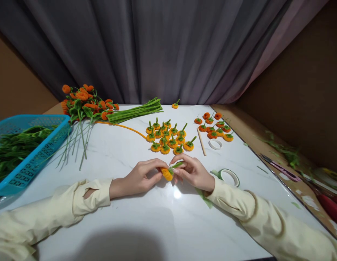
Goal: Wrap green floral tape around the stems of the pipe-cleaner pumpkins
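Near the middle of the white table, a yellow fuzzy flower head [167, 174] with a green stem is between my two hands. My left hand [141, 176] pinches the yellow petals from the left. The green stem is pinched by the fingers of my right hand [194, 172]. Just beyond my hands stands a cluster of similar yellow flower heads [173, 142], their green stems pointing up. One more yellow flower head [175, 106] sits apart at the table's back edge.
A blue basket [35, 159] of green leaves stands left, near orange flowers [83, 95] and green stems [135, 111]. Right are orange flower heads [212, 135], a wooden stick [201, 141], a white ring [215, 144], a green tape roll [229, 177] and pink-handled scissors [285, 171].
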The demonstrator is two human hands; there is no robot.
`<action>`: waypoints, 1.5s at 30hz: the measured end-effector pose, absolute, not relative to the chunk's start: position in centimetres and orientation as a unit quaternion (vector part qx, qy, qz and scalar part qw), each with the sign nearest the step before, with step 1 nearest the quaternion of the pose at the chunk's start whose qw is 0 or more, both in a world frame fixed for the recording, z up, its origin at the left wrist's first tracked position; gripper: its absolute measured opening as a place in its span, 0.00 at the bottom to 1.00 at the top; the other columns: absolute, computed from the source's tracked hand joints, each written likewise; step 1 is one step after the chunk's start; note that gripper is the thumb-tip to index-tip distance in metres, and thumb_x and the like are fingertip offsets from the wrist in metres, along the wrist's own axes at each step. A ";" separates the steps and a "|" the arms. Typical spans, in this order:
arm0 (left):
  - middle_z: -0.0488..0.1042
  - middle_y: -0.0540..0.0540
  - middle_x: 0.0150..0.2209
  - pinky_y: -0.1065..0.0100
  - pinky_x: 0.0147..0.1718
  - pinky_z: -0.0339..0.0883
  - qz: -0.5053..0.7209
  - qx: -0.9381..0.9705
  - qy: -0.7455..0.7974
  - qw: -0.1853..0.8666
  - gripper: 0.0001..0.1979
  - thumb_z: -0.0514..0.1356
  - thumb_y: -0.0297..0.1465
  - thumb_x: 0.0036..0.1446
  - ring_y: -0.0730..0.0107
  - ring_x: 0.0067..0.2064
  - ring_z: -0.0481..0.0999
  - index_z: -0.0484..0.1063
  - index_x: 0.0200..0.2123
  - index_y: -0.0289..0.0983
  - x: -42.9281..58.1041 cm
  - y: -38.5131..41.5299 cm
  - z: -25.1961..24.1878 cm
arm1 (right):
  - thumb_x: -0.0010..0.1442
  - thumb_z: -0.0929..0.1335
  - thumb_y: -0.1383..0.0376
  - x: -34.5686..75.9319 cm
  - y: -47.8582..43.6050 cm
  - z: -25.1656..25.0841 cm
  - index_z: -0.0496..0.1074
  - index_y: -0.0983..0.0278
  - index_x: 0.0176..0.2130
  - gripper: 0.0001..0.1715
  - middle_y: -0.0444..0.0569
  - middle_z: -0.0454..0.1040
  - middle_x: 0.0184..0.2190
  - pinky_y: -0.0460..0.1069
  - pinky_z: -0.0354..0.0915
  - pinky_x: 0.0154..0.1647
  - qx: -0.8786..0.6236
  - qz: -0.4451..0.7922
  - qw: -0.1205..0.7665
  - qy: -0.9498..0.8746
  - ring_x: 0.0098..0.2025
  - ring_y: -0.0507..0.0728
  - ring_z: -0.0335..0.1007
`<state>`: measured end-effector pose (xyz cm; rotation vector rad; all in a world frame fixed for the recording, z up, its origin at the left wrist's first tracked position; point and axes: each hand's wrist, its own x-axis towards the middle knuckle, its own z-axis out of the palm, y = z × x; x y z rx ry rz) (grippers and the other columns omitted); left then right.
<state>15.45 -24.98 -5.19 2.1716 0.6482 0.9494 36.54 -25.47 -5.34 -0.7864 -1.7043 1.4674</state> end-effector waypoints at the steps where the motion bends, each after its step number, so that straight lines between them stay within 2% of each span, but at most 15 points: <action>1: 0.75 0.43 0.38 0.67 0.41 0.68 0.364 0.831 0.247 0.340 0.09 0.54 0.23 0.58 0.67 0.40 0.75 0.70 0.42 0.36 15.4 -24.9 -5.2 | 0.61 0.66 0.57 36.6 -25.5 -5.3 0.64 0.65 0.40 0.14 0.44 0.73 0.22 0.44 0.63 0.21 -0.306 0.561 0.372 -0.673 0.20 0.50 0.69; 5: 0.75 0.43 0.38 0.67 0.40 0.68 0.362 0.826 0.241 0.358 0.10 0.54 0.23 0.57 0.67 0.39 0.74 0.70 0.42 0.36 15.2 -24.9 -5.3 | 0.62 0.65 0.59 36.7 -25.8 -5.1 0.65 0.64 0.39 0.10 0.45 0.73 0.22 0.45 0.67 0.24 -0.307 0.499 0.374 -0.719 0.22 0.51 0.71; 10: 0.74 0.43 0.38 0.67 0.40 0.66 0.343 0.813 0.241 0.404 0.09 0.55 0.23 0.57 0.67 0.39 0.73 0.70 0.41 0.35 15.3 -24.9 -5.4 | 0.63 0.64 0.62 36.9 -26.0 -4.7 0.66 0.63 0.35 0.07 0.46 0.74 0.21 0.45 0.67 0.25 -0.308 0.409 0.374 -0.774 0.22 0.51 0.71; 12: 0.73 0.43 0.38 0.67 0.39 0.66 0.336 0.781 0.250 0.463 0.08 0.55 0.25 0.57 0.67 0.39 0.73 0.70 0.41 0.35 15.4 -24.9 -5.3 | 0.62 0.64 0.61 36.8 -26.1 -4.6 0.66 0.63 0.34 0.08 0.46 0.73 0.21 0.45 0.67 0.25 -0.313 0.427 0.373 -0.762 0.22 0.51 0.70; 15: 0.71 0.44 0.37 0.68 0.38 0.66 0.324 0.709 0.260 0.569 0.07 0.57 0.29 0.58 0.68 0.38 0.72 0.69 0.40 0.35 15.4 -24.6 -5.0 | 0.61 0.66 0.56 36.5 -26.1 -4.7 0.65 0.64 0.33 0.13 0.45 0.72 0.21 0.45 0.65 0.21 -0.324 0.520 0.373 -0.697 0.19 0.50 0.68; 20: 0.69 0.46 0.37 0.68 0.39 0.65 0.273 0.642 0.233 0.677 0.13 0.62 0.33 0.55 0.68 0.40 0.71 0.67 0.42 0.34 15.3 -24.2 -4.3 | 0.58 0.68 0.54 36.3 -25.9 -4.8 0.64 0.65 0.33 0.17 0.44 0.71 0.20 0.44 0.62 0.19 -0.330 0.610 0.373 -0.616 0.18 0.49 0.66; 23: 0.70 0.48 0.37 0.69 0.39 0.65 0.276 0.615 0.261 0.691 0.14 0.65 0.32 0.52 0.69 0.40 0.71 0.67 0.41 0.36 15.7 -24.5 -4.3 | 0.57 0.69 0.54 36.3 -26.0 -4.7 0.64 0.65 0.32 0.17 0.43 0.71 0.20 0.43 0.61 0.18 -0.333 0.622 0.371 -0.603 0.17 0.48 0.65; 27: 0.71 0.49 0.31 0.70 0.35 0.65 0.296 0.583 0.298 0.696 0.10 0.64 0.33 0.54 0.73 0.33 0.71 0.69 0.36 0.34 16.5 -25.0 -4.2 | 0.57 0.69 0.54 36.2 -26.1 -4.7 0.64 0.65 0.32 0.17 0.43 0.71 0.20 0.43 0.61 0.18 -0.333 0.620 0.373 -0.604 0.18 0.48 0.66; 31: 0.71 0.49 0.29 0.71 0.32 0.65 0.296 0.500 0.284 0.762 0.11 0.63 0.35 0.55 0.74 0.30 0.71 0.69 0.34 0.33 16.8 -25.1 -4.0 | 0.57 0.69 0.55 36.1 -26.1 -4.8 0.64 0.64 0.33 0.16 0.43 0.72 0.21 0.43 0.62 0.18 -0.327 0.606 0.395 -0.608 0.18 0.48 0.66; 36: 0.71 0.48 0.30 0.74 0.32 0.67 0.288 0.399 0.252 0.833 0.11 0.65 0.33 0.54 0.76 0.30 0.71 0.70 0.34 0.32 16.6 -24.9 -4.1 | 0.57 0.69 0.56 36.0 -26.2 -4.6 0.64 0.63 0.33 0.15 0.42 0.72 0.21 0.43 0.62 0.19 -0.325 0.586 0.404 -0.623 0.19 0.49 0.68; 45: 0.72 0.47 0.30 0.73 0.32 0.66 0.284 0.403 0.247 0.834 0.11 0.65 0.33 0.53 0.74 0.30 0.71 0.70 0.35 0.33 16.5 -24.7 -4.3 | 0.58 0.69 0.54 36.1 -26.4 -4.3 0.60 0.63 0.37 0.18 0.44 0.74 0.24 0.43 0.64 0.19 -0.313 0.653 0.373 -0.580 0.20 0.49 0.69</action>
